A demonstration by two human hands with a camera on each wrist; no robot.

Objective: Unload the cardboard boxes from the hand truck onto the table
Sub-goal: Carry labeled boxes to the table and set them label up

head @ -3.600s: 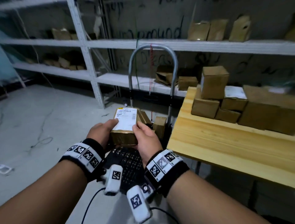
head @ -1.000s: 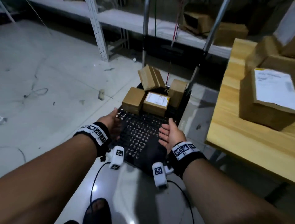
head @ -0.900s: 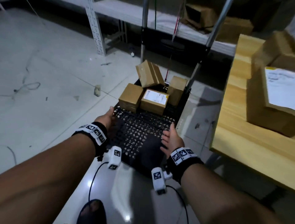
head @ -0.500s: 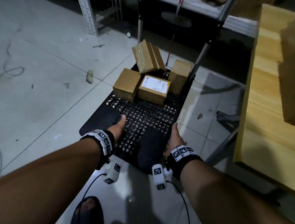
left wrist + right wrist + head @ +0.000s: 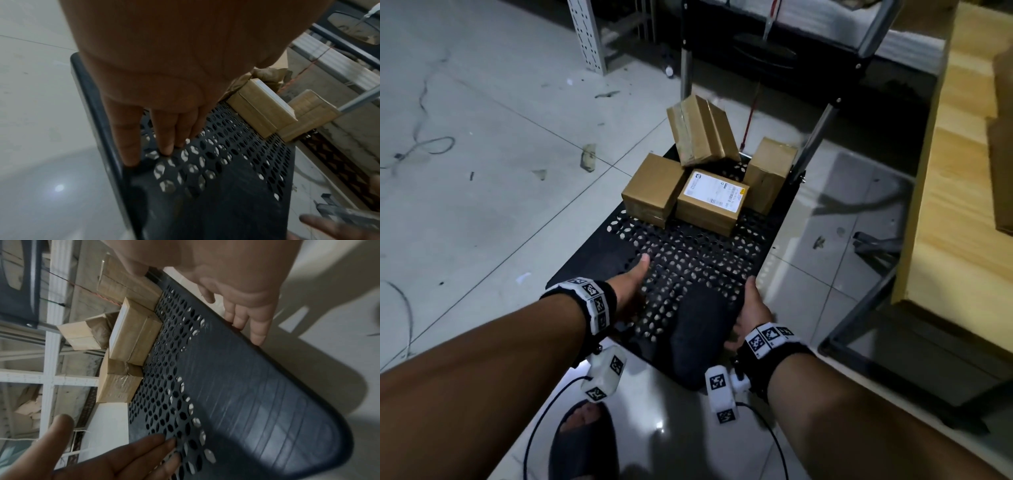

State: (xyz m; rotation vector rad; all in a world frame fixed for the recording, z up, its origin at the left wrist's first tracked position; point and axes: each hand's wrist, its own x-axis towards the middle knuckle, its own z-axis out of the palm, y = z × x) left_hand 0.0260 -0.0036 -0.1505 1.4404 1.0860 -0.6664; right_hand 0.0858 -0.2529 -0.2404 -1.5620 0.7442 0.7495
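Observation:
The hand truck's black perforated platform [image 5: 688, 253] lies flat on the floor. Several cardboard boxes crowd its far end: a plain one [image 5: 652, 188], one with a white label [image 5: 710, 202], a tilted one [image 5: 702, 132] leaning behind them, and an upright one [image 5: 770, 171] by the right post. My left hand [image 5: 628, 291] presses straight fingers [image 5: 131, 138] on the platform near its left rim. My right hand [image 5: 751, 308] rests at the right rim, its fingers [image 5: 246, 318] lying over the edge. Neither hand holds a box. The wooden table [image 5: 962, 171] stands at the right.
Boxes [image 5: 1001, 137] sit on the table at the frame's right edge. The table's dark metal frame [image 5: 859, 308] stands close beside the platform. A shelving upright [image 5: 585, 34] and the truck's handle posts [image 5: 686, 68] rise beyond. My foot in a dark slipper [image 5: 582, 442] is below.
The labelled box held earlier has left my hands. Both hands dropped from hovering above the platform to touching its near end, and my view tilted down and closer.

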